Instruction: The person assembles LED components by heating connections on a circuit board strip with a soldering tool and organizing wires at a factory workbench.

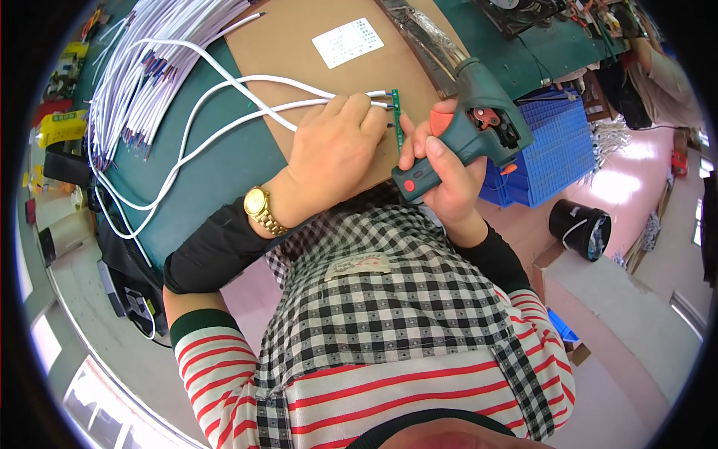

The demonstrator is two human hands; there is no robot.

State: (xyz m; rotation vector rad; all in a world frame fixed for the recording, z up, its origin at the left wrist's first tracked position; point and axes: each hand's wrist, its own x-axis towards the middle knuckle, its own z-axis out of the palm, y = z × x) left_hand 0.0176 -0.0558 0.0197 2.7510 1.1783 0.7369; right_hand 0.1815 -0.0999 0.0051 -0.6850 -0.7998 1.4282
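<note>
- Clock face is centred on the board (397,112), seen over cardboard (277,34); whether it is supported there cannot be told.
- White cables (258,111) are gripped by the left hand (333,150) at 8 o'clock; their tips are pointed at the board.
- Soldering gun (467,135) is gripped by the right hand (452,176) at 4–5 o'clock.
- Cable bundle (161,82) is laid on the bench (213,153), 9 o'clock.
- Blue crate (550,150) is placed at 3 o'clock.
</note>
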